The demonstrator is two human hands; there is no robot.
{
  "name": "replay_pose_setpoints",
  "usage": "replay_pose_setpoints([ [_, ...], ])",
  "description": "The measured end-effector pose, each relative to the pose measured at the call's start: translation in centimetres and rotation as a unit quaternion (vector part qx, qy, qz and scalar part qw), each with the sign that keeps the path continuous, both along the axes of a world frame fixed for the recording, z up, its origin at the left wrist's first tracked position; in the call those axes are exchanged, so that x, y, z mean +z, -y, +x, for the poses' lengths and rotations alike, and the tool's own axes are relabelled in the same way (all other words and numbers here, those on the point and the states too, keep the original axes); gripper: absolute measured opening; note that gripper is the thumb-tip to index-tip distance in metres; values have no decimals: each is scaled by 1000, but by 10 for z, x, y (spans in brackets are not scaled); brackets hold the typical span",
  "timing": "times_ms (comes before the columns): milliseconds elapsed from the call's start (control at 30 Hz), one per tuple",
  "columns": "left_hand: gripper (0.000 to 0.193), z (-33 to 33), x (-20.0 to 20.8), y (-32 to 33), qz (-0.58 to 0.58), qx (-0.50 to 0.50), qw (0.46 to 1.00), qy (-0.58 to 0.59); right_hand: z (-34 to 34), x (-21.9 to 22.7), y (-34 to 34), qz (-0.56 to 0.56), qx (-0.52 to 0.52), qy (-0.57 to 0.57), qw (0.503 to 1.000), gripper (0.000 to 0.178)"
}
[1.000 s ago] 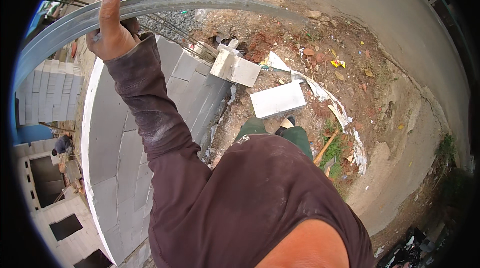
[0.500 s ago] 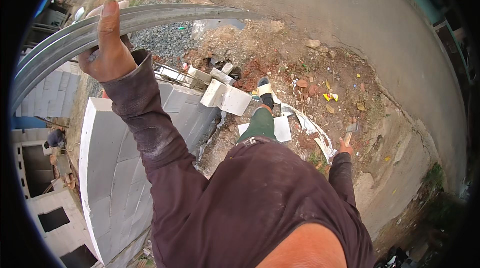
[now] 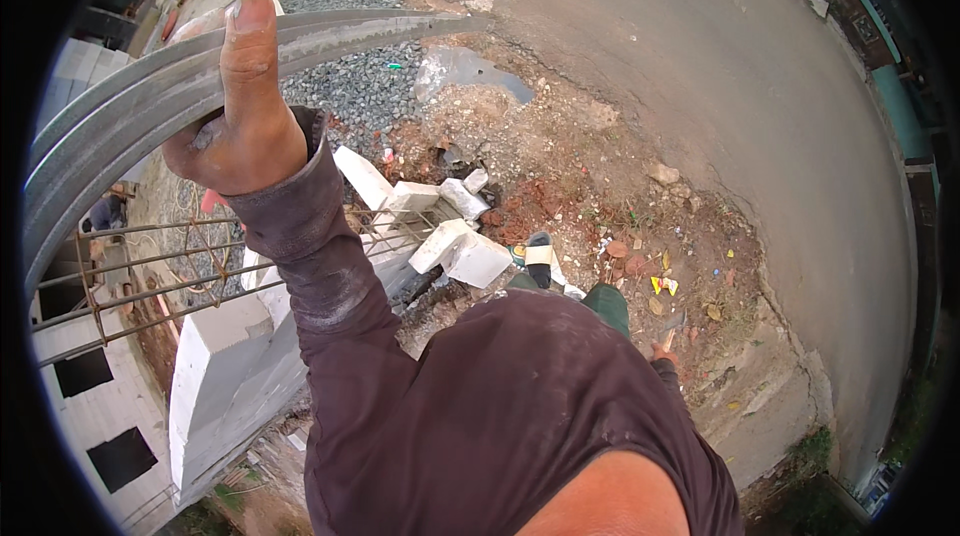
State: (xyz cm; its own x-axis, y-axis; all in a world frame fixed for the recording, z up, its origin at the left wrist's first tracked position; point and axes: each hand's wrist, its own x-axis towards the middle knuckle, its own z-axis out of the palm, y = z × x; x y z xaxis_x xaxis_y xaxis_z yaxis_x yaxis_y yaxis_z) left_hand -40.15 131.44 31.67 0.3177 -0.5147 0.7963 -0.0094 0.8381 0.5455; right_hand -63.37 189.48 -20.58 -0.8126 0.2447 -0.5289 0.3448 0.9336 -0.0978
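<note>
My left hand (image 3: pixel 245 121) is raised at the upper left, closed round a long grey metal channel (image 3: pixel 350 43) with its thumb upright against it. The channel curves across the fisheye picture from the left rim to above the gravel. Low at my right side, my right hand (image 3: pixel 663 352) is small in the picture and closed on a wooden-handled tool (image 3: pixel 669 337). The tool's grey head is hard to make out against the ground. Below my left forearm stands a wall of white blocks (image 3: pixel 235 366), with steel reinforcing bars (image 3: pixel 150 293) running along its far side.
Loose white blocks (image 3: pixel 478 259) lie ahead of my sandalled foot (image 3: pixel 539 254). Beyond them are a gravel heap (image 3: pixel 350 76), a puddle (image 3: pixel 465 71) and rubble-strewn soil. A paved road (image 3: pixel 740 66) curves round the right. Another person (image 3: pixel 104 213) is far left.
My body has stepped forward and the view has shifted, so the loose blocks appear lower and more reinforcing bars show. Both hands keep their hold; my right hand has swung lower and inward.
</note>
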Motion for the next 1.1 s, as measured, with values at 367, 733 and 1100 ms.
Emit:
replay_pose_setpoints([
  [367, 24, -33, -10, 130, 48, 161, 983, 70, -169, 3, 260, -56, 113, 75, 989, 50],
  [733, 29, -72, -34, 308, 166, 321, 929, 73, -384, 12, 595, -16, 289, 112, 950, 47],
  [1100, 19, 40, -45, 354, 246, 549, 794, 89, -411, 106, 1012, -148, 428, 38, 891, 36],
])
